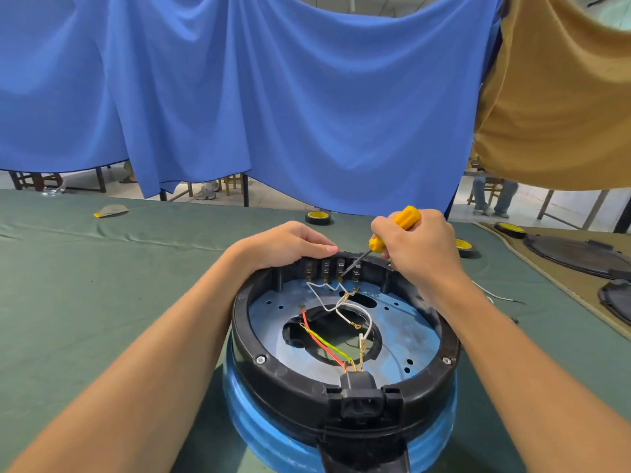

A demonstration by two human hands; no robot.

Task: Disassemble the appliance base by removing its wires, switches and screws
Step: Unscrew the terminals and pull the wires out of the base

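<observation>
Wrapped tight round the yellow handle of a screwdriver [406, 218] w/ the fingers of the right hand [416, 247], butt end poking out above the knuckles. Slanted down and L, shaft tip in among the switches [333, 269], approx at the 3rd of four from L; can't tell if touching. Curled over the far rim of the appliance base [259, 339] w/ the fingers of the left hand [290, 242], thumb tip on the rim top just L of the switches; gripping rim only. Sitting mid-frame on the green table cover [102, 268], black ring over blue body, switches in a row inside the far wall. Inside the ring, over a metal plate [269, 315] w/ a big centre hole: loose white wires [327, 288] trailing below the switches, plus a red wire [321, 343] and a yellow-green wire [333, 346] running to the black socket [358, 404] at the near rim. Seated in the rim L and R: two screws [260, 359]. Further out on the cover: tape rolls [318, 217], a stray white lead [495, 295], black lids [577, 256] to the R. Hung behind: blue cloth [273, 97], tan cloth [563, 114].
</observation>
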